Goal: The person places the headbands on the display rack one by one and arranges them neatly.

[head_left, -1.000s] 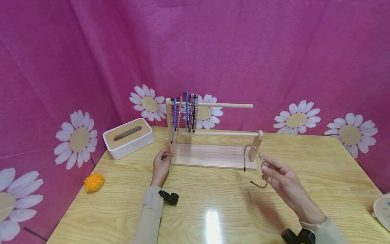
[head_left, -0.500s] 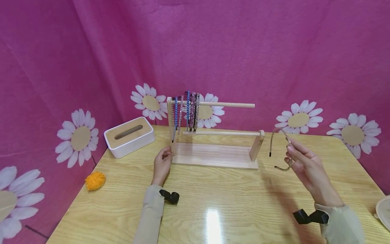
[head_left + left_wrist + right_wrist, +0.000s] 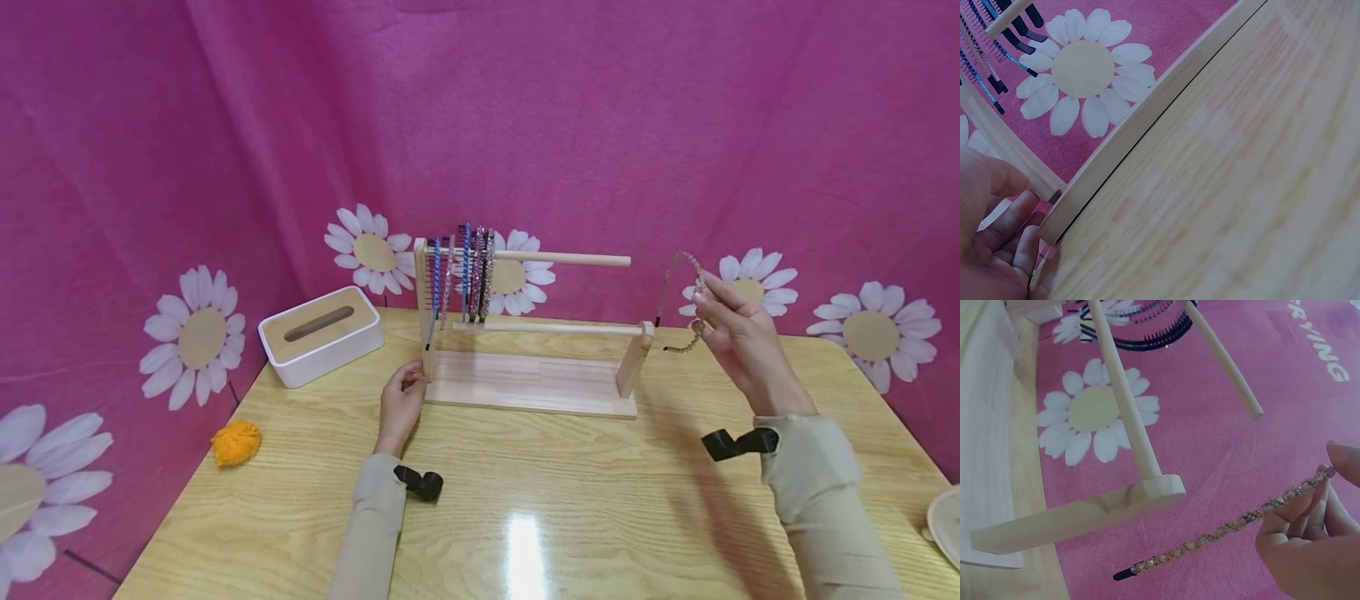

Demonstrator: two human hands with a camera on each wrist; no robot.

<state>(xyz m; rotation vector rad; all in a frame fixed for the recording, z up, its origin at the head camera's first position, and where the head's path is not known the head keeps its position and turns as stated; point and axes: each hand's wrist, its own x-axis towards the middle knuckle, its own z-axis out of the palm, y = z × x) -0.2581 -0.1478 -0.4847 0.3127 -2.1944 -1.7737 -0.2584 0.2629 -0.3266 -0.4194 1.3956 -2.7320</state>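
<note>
My right hand (image 3: pixel 738 346) pinches a beaded, gold-toned headband (image 3: pixel 1210 537) between thumb and fingertips, held up in the air past the right end of a wooden rack (image 3: pixel 525 383). In the head view the headband's open ends face left, toward the rack's rods. Down at the rack's left end, my left hand (image 3: pixel 401 408) grips the foot of the upright and base corner with curled fingers. Several headbands (image 3: pixel 478 275), blue, pink and silvery, hang bunched at the left of the upper rod (image 3: pixel 570 258). The lower rod (image 3: pixel 562 329) runs in from the short right upright (image 3: pixel 636 358).
A white tissue box (image 3: pixel 322 337) with a wooden lid stands left of the rack. An orange fluffy ball (image 3: pixel 236 442) lies near the table's left edge. Part of a pale round item (image 3: pixel 947 525) shows at the far right. A pink flowered curtain (image 3: pixel 675 125) closes off the back.
My right hand has carried the headband from beside the rack's right upright outward to the right, then upward to about the upper rod's height. The left hand has stayed in place.
</note>
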